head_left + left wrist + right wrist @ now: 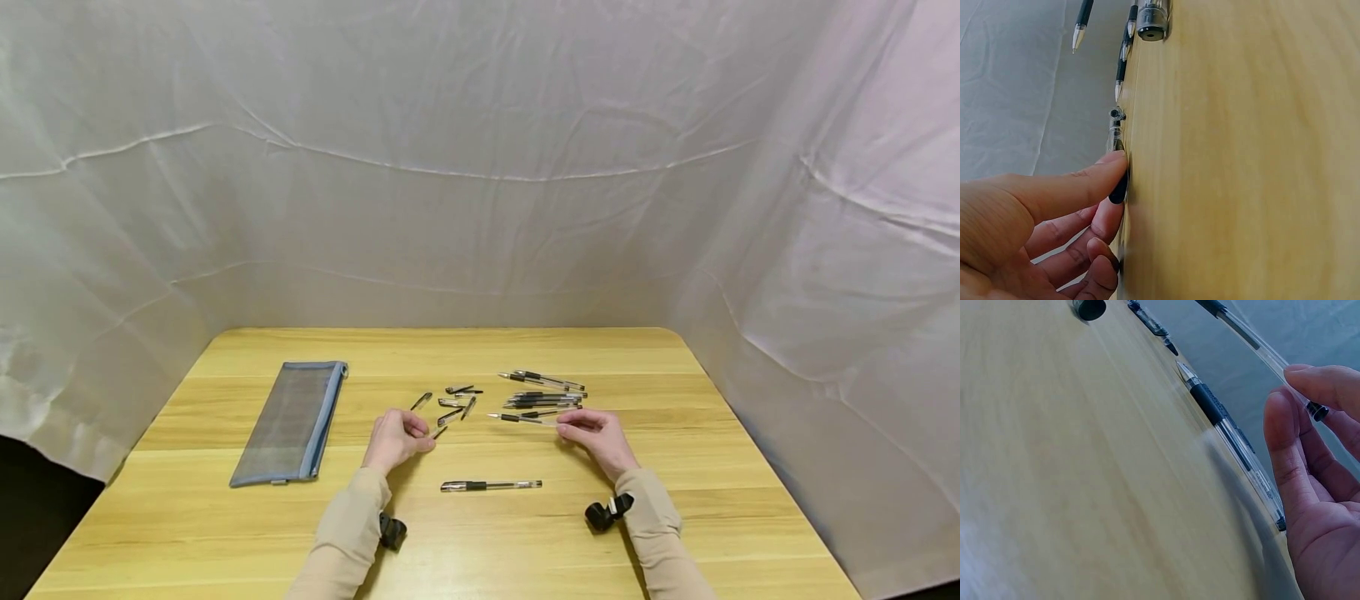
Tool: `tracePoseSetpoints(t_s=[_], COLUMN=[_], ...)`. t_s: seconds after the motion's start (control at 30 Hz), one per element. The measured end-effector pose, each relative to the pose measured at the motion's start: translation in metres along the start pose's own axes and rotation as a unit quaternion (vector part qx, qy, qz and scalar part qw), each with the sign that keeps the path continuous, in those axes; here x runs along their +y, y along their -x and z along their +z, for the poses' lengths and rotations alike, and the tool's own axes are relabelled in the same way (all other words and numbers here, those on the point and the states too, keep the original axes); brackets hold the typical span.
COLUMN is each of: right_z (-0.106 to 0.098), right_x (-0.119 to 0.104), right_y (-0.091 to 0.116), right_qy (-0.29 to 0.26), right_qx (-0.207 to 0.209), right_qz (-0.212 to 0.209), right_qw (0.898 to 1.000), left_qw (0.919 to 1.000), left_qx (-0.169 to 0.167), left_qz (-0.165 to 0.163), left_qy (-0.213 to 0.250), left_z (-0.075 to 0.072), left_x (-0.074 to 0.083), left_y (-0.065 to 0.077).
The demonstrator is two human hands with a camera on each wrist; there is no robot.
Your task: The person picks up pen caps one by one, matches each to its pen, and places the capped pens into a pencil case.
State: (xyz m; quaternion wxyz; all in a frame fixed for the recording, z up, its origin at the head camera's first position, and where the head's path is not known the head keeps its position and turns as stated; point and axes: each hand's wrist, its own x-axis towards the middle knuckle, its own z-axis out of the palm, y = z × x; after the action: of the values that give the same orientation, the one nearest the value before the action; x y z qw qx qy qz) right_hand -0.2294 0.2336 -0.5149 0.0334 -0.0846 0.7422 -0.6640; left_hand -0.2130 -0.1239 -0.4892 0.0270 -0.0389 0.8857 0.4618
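Note:
In the head view my left hand (395,438) is low over the table, left of the middle. Its thumb and finger pinch a clear pen cap (1114,134) with a dark end, close to the tabletop in the left wrist view. My right hand (600,438) holds an uncapped gel pen (1263,353) by its rear end between thumb and fingers, raised off the table with its tip toward the left. Behind the held pen lies a group of uncapped pens (546,399). Several loose caps (452,402) are scattered beyond my left hand.
A capped pen (491,486) lies crosswise on the wooden table (480,550) nearer to me, between my forearms. At the left is a blue-edged mesh zip pouch (288,425). Pale cloth (480,225) hangs around the table's back and sides.

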Motion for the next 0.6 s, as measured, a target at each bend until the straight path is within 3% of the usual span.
tracePoseSetpoints(t_s=[0.6], right_z=[-0.0025], right_x=[0.0006], right_y=[-0.0002], right_qy=[-0.007], right_qx=[0.0], right_qz=[-0.006], right_qw=[1.0], left_qw=[0.9999], left_qx=[-0.004], left_qz=[0.013], left_qy=[0.0], left_z=[-0.0017], left_x=[-0.002], left_y=[0.0026])
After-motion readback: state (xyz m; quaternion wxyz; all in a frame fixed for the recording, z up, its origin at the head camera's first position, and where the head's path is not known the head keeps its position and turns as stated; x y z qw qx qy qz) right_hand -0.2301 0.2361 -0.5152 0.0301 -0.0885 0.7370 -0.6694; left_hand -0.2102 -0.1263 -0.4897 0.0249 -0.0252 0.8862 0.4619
